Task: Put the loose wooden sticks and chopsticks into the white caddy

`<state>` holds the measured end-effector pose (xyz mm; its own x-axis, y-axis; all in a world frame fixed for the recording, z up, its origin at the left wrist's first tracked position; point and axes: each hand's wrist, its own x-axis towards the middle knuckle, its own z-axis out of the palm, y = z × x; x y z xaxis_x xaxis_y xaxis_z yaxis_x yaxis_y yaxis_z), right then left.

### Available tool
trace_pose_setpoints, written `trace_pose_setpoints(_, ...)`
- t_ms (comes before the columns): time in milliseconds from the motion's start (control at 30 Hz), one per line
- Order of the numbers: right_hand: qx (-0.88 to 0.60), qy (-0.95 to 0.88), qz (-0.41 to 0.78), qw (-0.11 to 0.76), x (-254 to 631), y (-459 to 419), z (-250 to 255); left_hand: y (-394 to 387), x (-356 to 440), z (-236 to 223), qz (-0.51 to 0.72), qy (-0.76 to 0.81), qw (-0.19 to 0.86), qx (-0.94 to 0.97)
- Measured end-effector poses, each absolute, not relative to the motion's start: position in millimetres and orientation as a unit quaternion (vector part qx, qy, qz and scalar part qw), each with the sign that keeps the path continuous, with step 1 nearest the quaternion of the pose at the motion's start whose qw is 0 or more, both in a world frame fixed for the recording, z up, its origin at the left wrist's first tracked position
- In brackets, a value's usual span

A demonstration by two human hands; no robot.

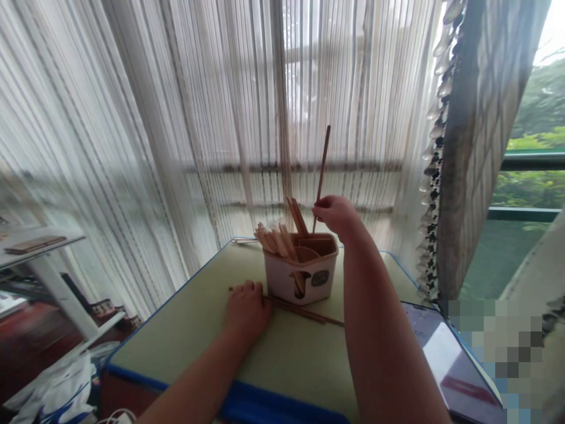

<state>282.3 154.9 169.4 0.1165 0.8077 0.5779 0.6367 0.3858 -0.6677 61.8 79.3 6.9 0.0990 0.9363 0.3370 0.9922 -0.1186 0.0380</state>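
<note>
My right hand (336,217) pinches a brown chopstick (323,162) near its lower end. The chopstick stands nearly upright over the rear right of a divided utensil holder (278,281), white outside and brown inside. More chopsticks (298,217) lean in its back compartment, and a bundle of pale wooden sticks (276,240), partly in clear wrapping, fills the left one. On the table, my left hand (249,309) rests with curled fingers over loose brown chopsticks (304,312) lying in front of the holder. Their ends show on both sides of that hand.
The pale green table (189,335) has a blue edge. A tablet-like screen (450,359) lies at its right side. Striped sheer curtains (212,106) hang close behind. To the left are a white desk (44,244) and plastic bags (62,383) on the floor.
</note>
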Motion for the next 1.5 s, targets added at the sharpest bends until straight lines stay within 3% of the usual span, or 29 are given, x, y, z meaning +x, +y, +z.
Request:
trace_pose_setpoints(267,-0.588,-0.667,0.128,0.440,285.3,144.4,170.6,77.7,62.9,8.3,-0.137,-0.659,0.093,-0.734)
trace_pose_setpoints(533,-0.570,-0.657,0.112,0.480,284.9,146.9,170.5,78.5,62.8,9.2,-0.138,-0.655,0.098,-0.737)
trace_pose_setpoints(1100,-0.588,-0.714,0.096,0.368,273.7,142.8,168.9,75.7,65.0,12.4,-0.128,-0.664,0.083,-0.732)
trace_pose_setpoints(1500,-0.547,-0.726,0.101,0.404,267.3,146.6,163.7,74.7,66.2,15.6,-0.124,-0.672,0.072,-0.727)
